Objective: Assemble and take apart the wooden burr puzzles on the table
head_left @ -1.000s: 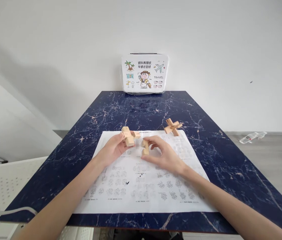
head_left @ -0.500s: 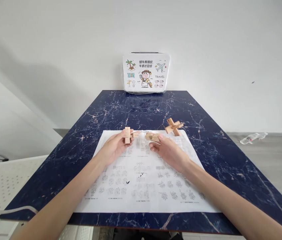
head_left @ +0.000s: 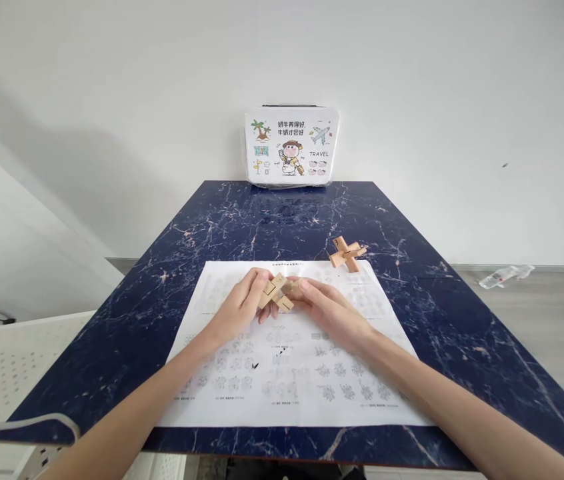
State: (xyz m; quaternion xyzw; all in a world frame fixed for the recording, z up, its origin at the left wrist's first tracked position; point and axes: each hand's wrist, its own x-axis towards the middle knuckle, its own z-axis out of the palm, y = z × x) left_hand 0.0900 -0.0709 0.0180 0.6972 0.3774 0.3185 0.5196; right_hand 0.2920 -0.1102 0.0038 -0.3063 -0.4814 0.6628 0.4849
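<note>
Over the printed sheet, my left hand is closed around joined, notched wooden puzzle pieces. Dark lines mark their faces. My right hand pinches another wooden puzzle piece between thumb and fingers, right up against the ones in my left hand. Whether the two parts interlock is hidden by the fingers. A cross-shaped wooden puzzle rests by the sheet's far right corner, apart from both hands.
The sheet, printed with small diagrams, lies on a dark blue marbled table. At the back, against the wall, stands a white cartoon-printed box. A white perforated surface with a cable is at left; a clear bottle lies on the floor at right.
Both hands have come together over the sheet. The wooden pieces, held apart before, now meet, and the left one is turned at an angle. The cross-shaped puzzle stays put.
</note>
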